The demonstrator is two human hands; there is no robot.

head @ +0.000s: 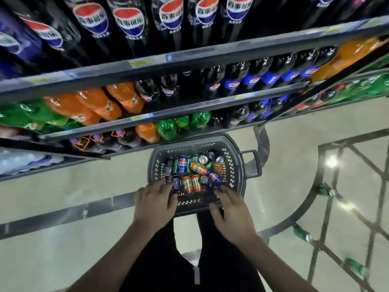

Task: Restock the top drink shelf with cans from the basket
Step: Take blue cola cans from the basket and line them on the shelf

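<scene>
Glossy floor (63, 199); basket (240, 165) below shelf edge (147, 119); both hands over cans (193, 175).

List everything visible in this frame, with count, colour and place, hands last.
basket: one, dark grey, on the floor below the shelves.
cans: a dozen or more, blue, orange, green and dark, piled in the basket.
loose cans: three, green, lying on the floor at right.
bottles: many, dark cola, orange, green, on the shelves.
left hand: reaching in, fingers at a dark can.
right hand: fingers spread over the basket's near edge.
</scene>
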